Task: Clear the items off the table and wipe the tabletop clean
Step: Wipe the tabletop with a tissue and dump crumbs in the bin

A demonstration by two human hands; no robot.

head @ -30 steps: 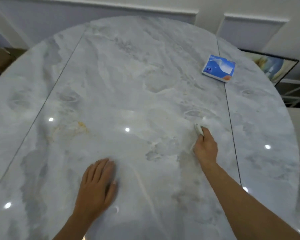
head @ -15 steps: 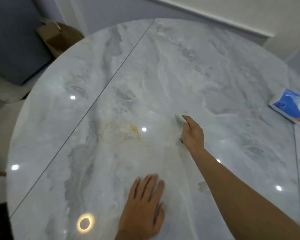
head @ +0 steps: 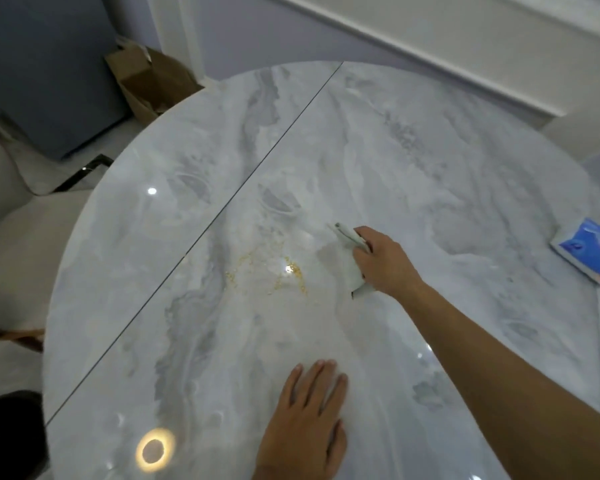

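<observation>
Slantwise wipe (head: 351,273) in right hand (head: 386,265); tip far-left

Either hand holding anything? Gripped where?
Right hand grips the folded white cloth around its middle, both ends sticking out. Left hand rests flat on the tabletop, holding nothing.

Grey-and-white marble patterns a glossy desk (head: 430,150), its pale surface veined with darker grey swirls and crossed by a thin dark seam (head: 187,251). Yellow-orange specks (head: 274,275) stain the middle. The wipe (head: 352,271) is white with a faint greenish edge. The tissue pack (head: 593,252) is bright blue and white, the cardboard box (head: 149,84) brown and the chair (head: 25,244) cream.
</observation>
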